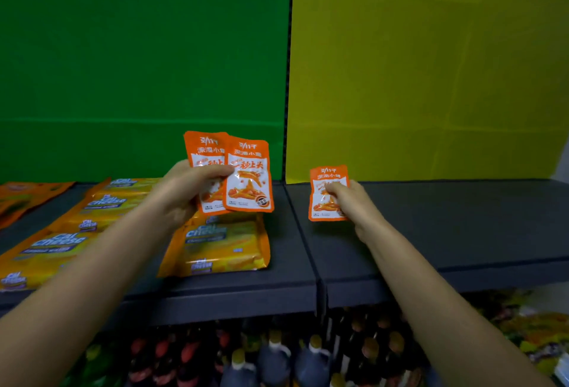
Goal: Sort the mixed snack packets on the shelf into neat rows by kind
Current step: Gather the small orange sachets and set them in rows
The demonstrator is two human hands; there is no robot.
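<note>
Green and yellow backing panels are seen above a dark shelf. Yellow cheese packets lie below the left hand — closed on two orange snack packets, likely gathered by kind. One orange packet is pinched in the right hand, over bare shelf — probably for a new row.

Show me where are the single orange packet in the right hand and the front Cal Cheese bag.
single orange packet (320,177): head view, its upper printed face.
front Cal Cheese bag (215,243): head view, middle of its front.
</note>
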